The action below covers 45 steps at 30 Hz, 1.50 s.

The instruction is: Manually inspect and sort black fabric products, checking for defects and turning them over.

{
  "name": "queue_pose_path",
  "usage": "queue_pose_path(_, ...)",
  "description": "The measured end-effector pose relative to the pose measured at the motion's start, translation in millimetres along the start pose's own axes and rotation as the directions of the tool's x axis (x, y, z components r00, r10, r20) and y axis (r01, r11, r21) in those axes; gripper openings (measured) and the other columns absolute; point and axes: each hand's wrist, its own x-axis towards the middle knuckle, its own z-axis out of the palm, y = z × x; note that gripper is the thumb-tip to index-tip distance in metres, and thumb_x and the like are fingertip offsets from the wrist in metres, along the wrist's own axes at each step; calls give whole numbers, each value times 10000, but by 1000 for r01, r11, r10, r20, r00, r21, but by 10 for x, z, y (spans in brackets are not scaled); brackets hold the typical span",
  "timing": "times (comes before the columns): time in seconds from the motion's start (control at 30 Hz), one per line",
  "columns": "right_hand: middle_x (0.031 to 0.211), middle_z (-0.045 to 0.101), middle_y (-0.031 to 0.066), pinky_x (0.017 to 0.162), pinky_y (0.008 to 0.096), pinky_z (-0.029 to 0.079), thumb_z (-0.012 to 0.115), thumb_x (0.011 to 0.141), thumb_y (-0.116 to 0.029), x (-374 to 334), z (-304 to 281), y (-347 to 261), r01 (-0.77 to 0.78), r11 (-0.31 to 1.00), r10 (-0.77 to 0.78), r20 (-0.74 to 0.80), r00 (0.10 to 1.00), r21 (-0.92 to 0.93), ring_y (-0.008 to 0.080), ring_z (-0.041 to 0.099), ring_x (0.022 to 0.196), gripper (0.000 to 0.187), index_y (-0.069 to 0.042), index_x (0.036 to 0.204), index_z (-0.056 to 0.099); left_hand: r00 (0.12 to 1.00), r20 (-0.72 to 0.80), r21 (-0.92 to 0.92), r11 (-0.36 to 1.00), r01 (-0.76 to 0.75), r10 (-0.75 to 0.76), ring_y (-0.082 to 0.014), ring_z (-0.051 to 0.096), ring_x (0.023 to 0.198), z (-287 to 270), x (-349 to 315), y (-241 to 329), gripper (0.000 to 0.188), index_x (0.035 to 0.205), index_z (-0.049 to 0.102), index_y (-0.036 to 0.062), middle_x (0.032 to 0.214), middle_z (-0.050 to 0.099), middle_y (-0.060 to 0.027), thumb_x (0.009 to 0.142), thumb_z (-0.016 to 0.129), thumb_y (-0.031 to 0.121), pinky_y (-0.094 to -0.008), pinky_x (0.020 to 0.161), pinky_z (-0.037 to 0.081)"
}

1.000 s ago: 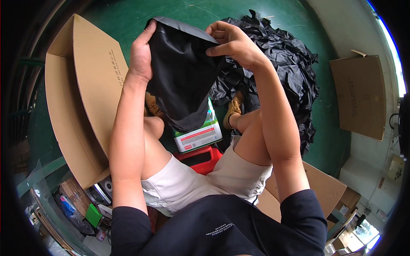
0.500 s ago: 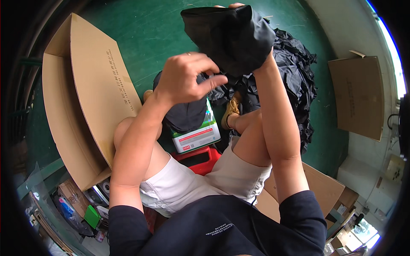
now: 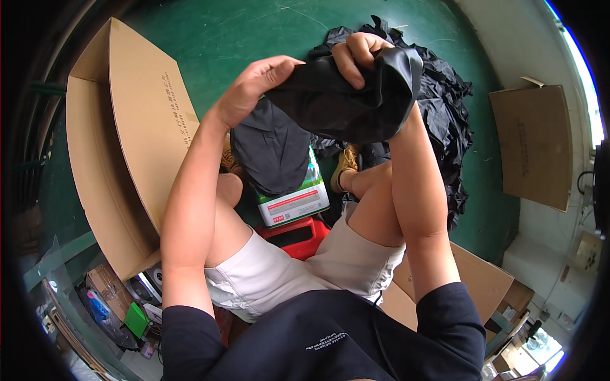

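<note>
I sit with bare knees over a green floor. Both hands hold one crumpled black plastic bag [image 3: 346, 105] up in front of me. My right hand [image 3: 359, 56] clutches its top edge in a fist. My left hand [image 3: 254, 86] grips its left end with the fingers pinched onto the plastic. Below them, a second dark grey bag [image 3: 270, 152] lies flat on a white and green box [image 3: 295, 203] between my legs.
A heap of black bags [image 3: 445, 108] lies on the green floor beyond my right knee. A large open cardboard box [image 3: 121, 146] stands at my left, flat cardboard [image 3: 530, 146] at the far right. A red stool [image 3: 295, 235] is under me.
The bag was held spread out in both hands, then lifted away in my right hand alone. It has since come down, and my left hand has taken hold of it again.
</note>
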Motion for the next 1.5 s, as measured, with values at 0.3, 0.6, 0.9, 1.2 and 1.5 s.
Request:
queue_pose_path(0.3, 1086, 671, 114, 852, 329, 556, 581, 944, -211, -38, -88, 146, -289, 754, -82, -521, 850, -590, 249, 666, 957, 273, -13, 1127, 620, 910, -340, 145, 969, -199, 237, -16, 522, 790, -110, -78, -82, 275, 1009, 710, -4, 849, 640, 65, 941, 669, 258, -199, 733, 428)
queue_pose_path(0.6, 815, 675, 23, 666, 236, 532, 710, 867, -212, -75, -59, -174, -420, 873, 237, -539, 808, -247, 82, 641, 677, 232, -12, 974, 664, 852, -411, 221, 942, -252, 324, -40, 554, 835, -107, 138, -110, 287, 1103, 707, -3, 930, 698, 15, 966, 635, 238, -201, 787, 444)
queue_pose_path(0.9, 920, 586, -15, 802, 224, 425, 854, 705, -296, -73, 55, -43, -533, 634, 329, -429, 841, -560, 83, 544, 858, 531, -23, 1087, 605, 814, -404, 282, 903, -324, 418, -46, 602, 830, -69, 178, -140, 181, 1055, 725, 13, 906, 711, -2, 957, 623, 126, -202, 770, 472)
queue_pose_path(1.2, 682, 533, -41, 623, 233, 398, 787, 752, -167, 0, 67, 141, -655, 323, 319, -574, 755, -683, 65, 479, 639, 226, 2, 813, 650, 725, -526, 330, 893, -307, 444, -59, 630, 795, -92, 203, -191, 125, 975, 743, 4, 889, 728, -20, 857, 716, 37, -203, 746, 490)
queue_pose_path(1.5, 635, 444, 95, 558, 314, 420, 622, 795, 38, 59, -2, 34, -489, -7, -617, -381, 688, -872, 182, 479, 595, 146, -10, 797, 484, 669, -421, 692, 694, -199, 612, -70, 603, 658, -178, 136, -122, 67, 828, 705, 4, 715, 667, -21, 807, 751, 47, -219, 627, 469)
